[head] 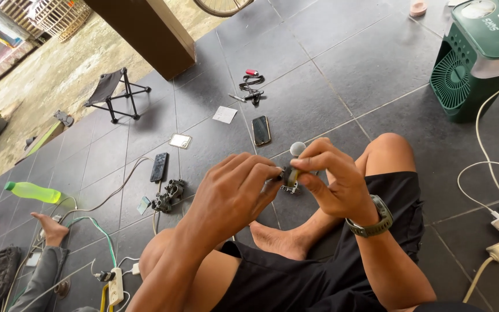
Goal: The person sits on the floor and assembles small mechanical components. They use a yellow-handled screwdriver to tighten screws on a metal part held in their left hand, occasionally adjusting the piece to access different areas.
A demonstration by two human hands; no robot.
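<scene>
Fingers of the left hand (232, 193) pinch one end of a small dark mechanical part (289, 178), held above the crossed legs. Fingers of the right hand (333, 179) clamp the part's other end, thumb under, a round grey knob (297, 148) just above them. Left of the fingers, on the tiled floor (342, 63), lie a dark metal assembly (168, 195) and a green bottle (33, 192); beyond them a phone (261, 130); far right, a green fan (477, 55).

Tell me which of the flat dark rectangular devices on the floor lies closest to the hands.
The smartphone with the glossy screen, just beyond the right hand. The other, a matte black slab, lies farther left, near the grey cable.
</scene>
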